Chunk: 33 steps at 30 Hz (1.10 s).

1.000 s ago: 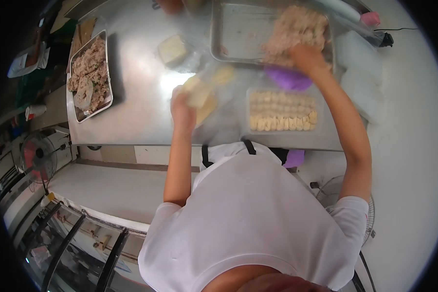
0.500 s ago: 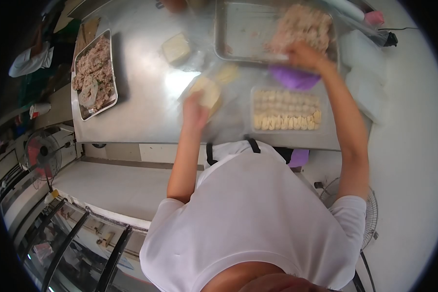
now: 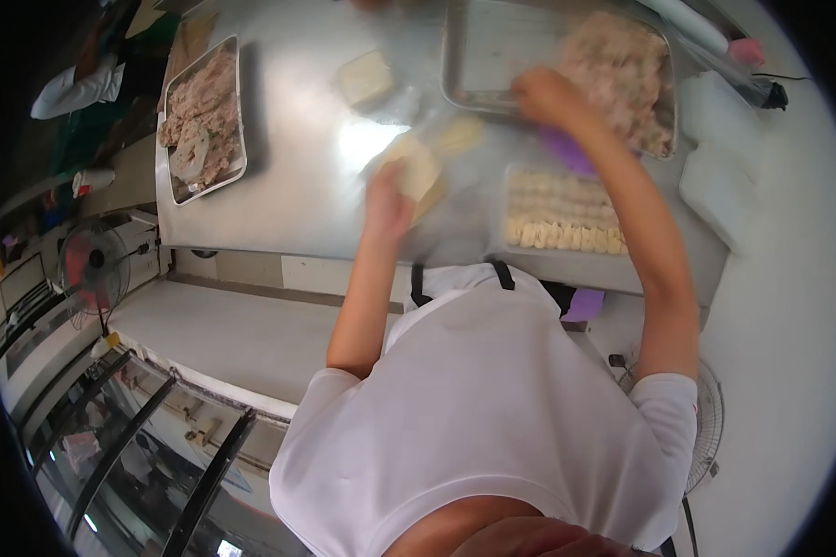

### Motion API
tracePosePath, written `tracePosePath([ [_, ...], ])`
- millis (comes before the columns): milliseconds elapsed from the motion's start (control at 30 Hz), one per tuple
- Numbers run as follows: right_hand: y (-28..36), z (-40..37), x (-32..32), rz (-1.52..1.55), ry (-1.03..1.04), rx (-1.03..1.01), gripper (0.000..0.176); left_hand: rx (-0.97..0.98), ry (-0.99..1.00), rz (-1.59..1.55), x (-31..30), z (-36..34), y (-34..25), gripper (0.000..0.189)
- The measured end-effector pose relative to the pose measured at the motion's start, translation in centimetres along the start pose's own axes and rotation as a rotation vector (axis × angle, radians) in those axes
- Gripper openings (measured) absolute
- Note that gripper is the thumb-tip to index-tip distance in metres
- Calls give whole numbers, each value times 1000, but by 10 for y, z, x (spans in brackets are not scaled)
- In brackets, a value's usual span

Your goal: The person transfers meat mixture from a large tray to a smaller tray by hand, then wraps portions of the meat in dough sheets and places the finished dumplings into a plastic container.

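Holding a pale dough wrapper above the middle of the steel worktop, the left hand curls its fingers around the wrapper's lower edge, apparently so the sheet stays spread. The right hand rests at the near rim of the filling tray by the worktop's far edge, beside the minced filling. Blur hides whether it is closed or grips anything. The dumpling tray sits along the near edge, within short reach of both hands.

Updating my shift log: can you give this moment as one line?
left hand: holds dough wrapper | right hand: over metal tray of filling, grip blurred | dumplings: rowed nearby
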State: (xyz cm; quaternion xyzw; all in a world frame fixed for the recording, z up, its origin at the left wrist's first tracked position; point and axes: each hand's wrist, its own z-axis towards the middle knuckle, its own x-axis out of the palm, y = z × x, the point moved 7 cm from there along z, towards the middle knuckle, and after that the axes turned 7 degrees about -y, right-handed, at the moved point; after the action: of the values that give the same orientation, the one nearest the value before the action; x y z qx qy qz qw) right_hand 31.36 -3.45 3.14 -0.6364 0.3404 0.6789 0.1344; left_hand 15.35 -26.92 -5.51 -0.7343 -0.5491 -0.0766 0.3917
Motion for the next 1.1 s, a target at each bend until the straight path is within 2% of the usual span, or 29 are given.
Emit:
tracePosePath([
  [100, -4, -8, -5, 113, 14, -3, 19, 31, 2, 18, -2, 10, -1, 25],
  [167, -18, -17, -9, 199, -14, -24, 17, -34, -35, -58, 15, 7, -1, 32],
  [233, -34, -35, -3, 528, -28, 169, 15, -43, 0, -110, 28, 10, 1, 31],
  [267, -36, -43, -4, 525, -25, 154, 15, -57, 38, -160, 37, 15, 2, 31],
  [333, -44, -69, -6, 793, -61, 447, 15, -27, 39, -157, 49, 25, 3, 32],
  [367, -35, -79, -9, 791, -54, 437, 15, -11, 42, -140, 56, 31, 5, 34],
  [433, -16, -100, -29, 939, -287, 409, 19, 5, 43, -139, 83, 36, 9, 34],
  [500, 5, -117, -30, 919, -358, 412, 20, 15, 54, -129, 113, 31, 11, 35],
  [567, 17, -128, -30, 894, -438, 421, 22, -60, 223, -190, 152, 20, 17, 38],
  [633, 34, -138, -40, 333, -501, 264, 28, -67, 285, -170, 172, 23, 22, 38],
  [700, 34, -149, -42, 224, -526, 283, 29, -70, 349, -148, 186, 19, 26, 39],
  [733, 34, -152, -46, 117, -546, 286, 31, -54, 278, -164, 187, 20, 24, 39],
  [767, 33, -157, -51, 118, -546, 287, 31, -38, 202, -181, 183, 20, 24, 39],
  [867, 36, -163, -75, 68, -556, 274, 31, 61, 239, -133, 179, 21, 17, 40],
  [933, 34, -170, -86, 164, -701, 311, 33, 40, 254, -160, 177, 24, 16, 40],
  [1067, 39, -163, -79, 235, -726, 273, 33, -54, 321, -230, 180, 17, 19, 41],
  [1100, 41, -160, -72, 163, -719, 255, 33, -55, 322, -227, 180, 17, 19, 41],
])
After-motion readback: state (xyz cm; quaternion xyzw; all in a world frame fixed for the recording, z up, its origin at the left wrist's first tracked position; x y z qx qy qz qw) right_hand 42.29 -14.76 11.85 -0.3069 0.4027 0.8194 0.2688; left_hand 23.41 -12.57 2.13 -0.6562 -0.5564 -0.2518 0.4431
